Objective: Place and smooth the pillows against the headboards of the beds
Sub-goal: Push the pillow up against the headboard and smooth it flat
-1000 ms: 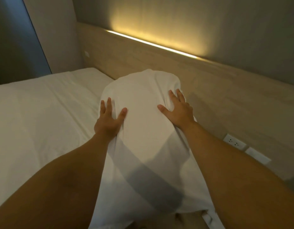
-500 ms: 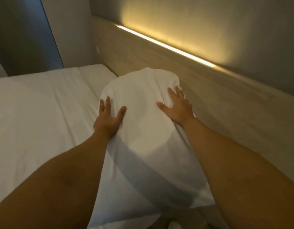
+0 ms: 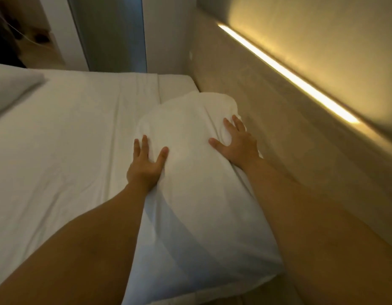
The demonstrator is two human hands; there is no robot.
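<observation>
Pressing down on a white pillow (image 3: pixel 199 172), both hands lie flat with fingers spread, palms on the fabric and nothing clenched in either. The left hand (image 3: pixel 146 166) rests on the pillow's left edge, where it meets the white sheet of the bed (image 3: pixel 65 137); the right hand (image 3: pixel 236 144) sits on the pillow's right side, just beside the pale wooden headboard (image 3: pixel 278 119). The pillow lies lengthwise along the bed's right edge, its long side against the headboard and its far end short of the bed's far right corner. A warm light strip (image 3: pixel 287 73) glows along the headboard's top. Another pillow's corner (image 3: pixel 12 89) shows at the bed's far left edge
</observation>
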